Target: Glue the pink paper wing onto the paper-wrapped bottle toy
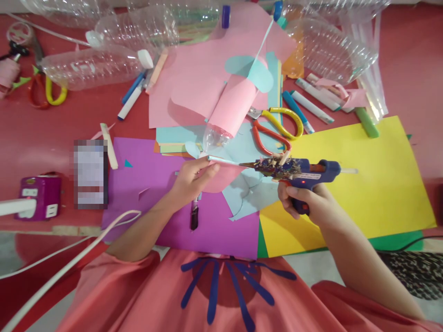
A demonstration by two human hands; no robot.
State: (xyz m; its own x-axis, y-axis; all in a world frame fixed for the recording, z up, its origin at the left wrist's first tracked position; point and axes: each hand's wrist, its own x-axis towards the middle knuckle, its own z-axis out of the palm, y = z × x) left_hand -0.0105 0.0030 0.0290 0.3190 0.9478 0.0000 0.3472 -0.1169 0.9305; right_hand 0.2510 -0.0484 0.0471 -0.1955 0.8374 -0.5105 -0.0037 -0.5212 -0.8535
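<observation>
My right hand (306, 197) is closed round the grip of a blue glue gun (301, 170), its nozzle pointing left. My left hand (194, 177) pinches a pink paper piece (221, 177) and a thin pale strip (223, 160) right at the nozzle tip. Just beyond it lies a clear plastic bottle wrapped in pink paper (233, 110) with light blue paper shapes (249, 69) on it. Under my hands lie a purple sheet (145, 184), a light blue cut-out (245, 193) and a yellow sheet (363, 184).
Several empty clear bottles (93, 67) lie along the far side. Red and yellow scissors (277, 127), markers (311, 106), a dark pen (194, 216), a purple power strip (39, 196) with white cable (69, 263) and a phone (90, 173) surround the sheets.
</observation>
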